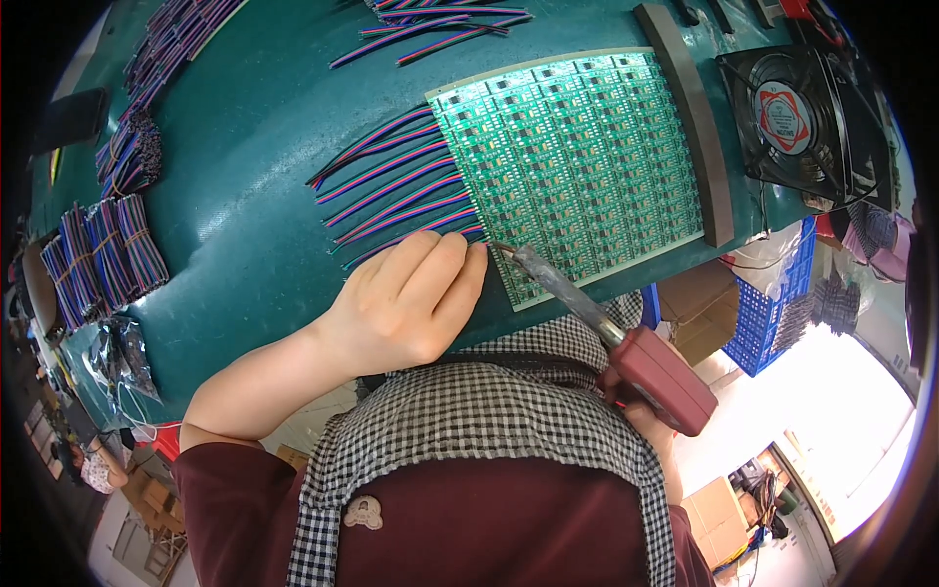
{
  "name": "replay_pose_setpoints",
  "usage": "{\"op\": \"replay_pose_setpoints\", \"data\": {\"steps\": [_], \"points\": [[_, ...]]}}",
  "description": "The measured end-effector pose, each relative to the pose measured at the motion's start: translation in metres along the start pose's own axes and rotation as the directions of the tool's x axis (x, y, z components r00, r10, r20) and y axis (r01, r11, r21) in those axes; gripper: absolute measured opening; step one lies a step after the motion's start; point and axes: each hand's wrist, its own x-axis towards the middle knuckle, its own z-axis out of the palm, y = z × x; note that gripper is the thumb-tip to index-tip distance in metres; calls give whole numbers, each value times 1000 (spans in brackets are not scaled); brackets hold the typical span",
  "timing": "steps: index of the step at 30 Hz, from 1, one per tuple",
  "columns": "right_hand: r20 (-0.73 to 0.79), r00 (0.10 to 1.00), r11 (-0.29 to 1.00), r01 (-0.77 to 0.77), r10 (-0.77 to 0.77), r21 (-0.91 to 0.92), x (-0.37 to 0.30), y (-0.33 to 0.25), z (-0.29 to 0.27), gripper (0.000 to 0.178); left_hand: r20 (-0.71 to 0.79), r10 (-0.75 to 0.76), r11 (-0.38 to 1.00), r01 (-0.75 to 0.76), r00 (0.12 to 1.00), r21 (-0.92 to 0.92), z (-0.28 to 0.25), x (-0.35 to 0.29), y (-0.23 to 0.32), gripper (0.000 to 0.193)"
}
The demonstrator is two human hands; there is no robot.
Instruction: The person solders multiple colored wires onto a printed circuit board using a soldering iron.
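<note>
The circuit board (577,161) lies just beside the closed left hand (396,308) — contents hidden — right hand (646,423) gripping a soldering iron (665,380).

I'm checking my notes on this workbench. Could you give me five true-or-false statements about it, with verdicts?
1. The right hand holds the soldering gun. True.
2. The bar lies along the right edge of the board. True.
3. The fan sits to the right of the bar. True.
4. The left hand rests on the fan. False: it is at the board's left edge.
5. The apron is plain white. False: it is checked.
</note>
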Motion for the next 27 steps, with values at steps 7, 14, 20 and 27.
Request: {"op": "replay_pose_setpoints", "data": {"steps": [7, 14, 20, 27], "points": [[3, 990, 981, -139, 140, 134, -5, -2, 0, 73, -3, 6, 1000, -6, 1000, -8, -1, 1, 0, 32], [14, 999, 999, -32, 32, -45, -2, -1, 0, 73, -36, 69, 997, -68, 997, 33, 0, 5, -2, 18], [20, 995, 969, -95, 93, 227, -3, 2, 3, 78, -36, 74, 997, -73, 997, 37, 0, 6, -2, 15], [28, 998, 986, -53, 49, 159, 2, 2, 5, 78, -15, 76, 997, -76, 997, 32, 0, 6, -1, 15]]}}
